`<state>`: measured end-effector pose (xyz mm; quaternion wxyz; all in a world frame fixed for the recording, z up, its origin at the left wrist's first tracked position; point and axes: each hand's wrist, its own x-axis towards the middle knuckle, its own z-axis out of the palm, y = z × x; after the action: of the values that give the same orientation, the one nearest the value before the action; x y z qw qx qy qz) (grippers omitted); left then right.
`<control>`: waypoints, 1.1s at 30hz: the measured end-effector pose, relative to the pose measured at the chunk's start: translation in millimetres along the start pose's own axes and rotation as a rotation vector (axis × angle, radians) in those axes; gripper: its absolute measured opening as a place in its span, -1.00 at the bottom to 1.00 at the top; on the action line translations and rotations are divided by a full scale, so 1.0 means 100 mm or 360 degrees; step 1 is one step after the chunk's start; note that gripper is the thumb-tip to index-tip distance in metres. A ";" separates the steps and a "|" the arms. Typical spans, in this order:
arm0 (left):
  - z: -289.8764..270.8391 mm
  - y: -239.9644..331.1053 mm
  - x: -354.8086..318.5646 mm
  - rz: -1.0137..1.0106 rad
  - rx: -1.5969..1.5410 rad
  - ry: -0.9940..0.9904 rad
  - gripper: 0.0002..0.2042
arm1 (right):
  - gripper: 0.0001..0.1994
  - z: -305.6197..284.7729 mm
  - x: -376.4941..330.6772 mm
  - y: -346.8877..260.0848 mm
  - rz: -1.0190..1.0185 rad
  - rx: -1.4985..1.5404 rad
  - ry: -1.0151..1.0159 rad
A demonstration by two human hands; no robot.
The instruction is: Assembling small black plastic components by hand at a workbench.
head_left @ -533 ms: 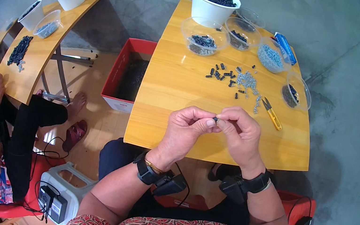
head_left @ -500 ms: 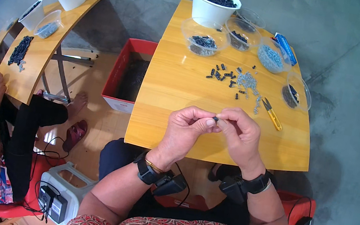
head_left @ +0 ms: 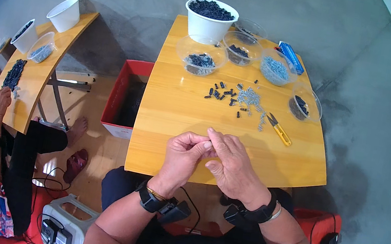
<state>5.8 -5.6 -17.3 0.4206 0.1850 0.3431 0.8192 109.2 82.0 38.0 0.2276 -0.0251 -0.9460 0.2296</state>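
Above the near edge of the wooden table, my left hand [head_left: 183, 155] is closed, thumb and forefinger pinched on a small black part that is almost wholly hidden. My right hand [head_left: 235, 169] touches the left fingertips, its fingers stretched out and its thumb apart. Farther in lie several loose black parts [head_left: 227, 93], short and tube-like. Next to them is a heap of small clear-grey pieces [head_left: 249, 98]. Yellow-handled thread snips [head_left: 279, 130] rest to the right of the heap.
At the back stand a white tub [head_left: 208, 25] full of black parts and several clear bowls, one with bluish pieces [head_left: 274, 69]. Behind them lies a blue box [head_left: 290, 57]. A red bin [head_left: 120, 94] is left of the table. Another person's hand [head_left: 3, 99] works at a table farther left.
My right thumb has come away from the black part, and my right fingers now stretch over the left fingertips. The whole view has shifted, setting the table lower and farther left.
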 end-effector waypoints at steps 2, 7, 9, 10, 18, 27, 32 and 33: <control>0.00 -0.03 0.02 -0.0024 0.0019 0.0002 -0.96 | -0.50 0.00 -0.01 0.04 0.0014 0.0037 0.0041; 0.06 0.09 0.06 -0.0014 0.0059 0.0090 -0.96 | -0.70 -0.19 0.00 0.48 0.0561 0.0172 0.0335; 0.04 0.05 0.04 -0.0044 0.0099 0.0154 -0.96 | -0.84 -0.22 0.04 0.72 0.0697 0.0014 0.0270; 0.03 0.02 0.03 -0.0050 0.0054 0.0156 -0.95 | -0.84 -0.21 0.10 0.78 0.0683 0.0006 0.0285; 0.01 0.05 0.02 -0.0128 -0.0052 0.0118 -0.94 | -0.86 -0.03 0.27 1.01 0.0587 -0.0544 -0.0045; -0.01 0.04 0.07 -0.0118 -0.0037 0.0024 -0.92 | -0.99 -0.08 0.19 0.92 0.0573 0.0003 0.0229; -0.04 0.04 0.06 -0.0136 -0.0038 0.0003 -0.91 | -0.95 -0.14 0.10 0.48 0.0743 0.0704 0.0171; -0.03 0.04 0.06 -0.0130 -0.0026 -0.0004 -0.90 | -0.94 -0.14 0.07 0.45 0.0691 0.0818 0.0185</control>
<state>-1.8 -3.0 -16.7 0.4556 0.1685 0.3432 0.8039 106.5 129.4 32.0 0.2258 -0.1809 -0.8152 0.5018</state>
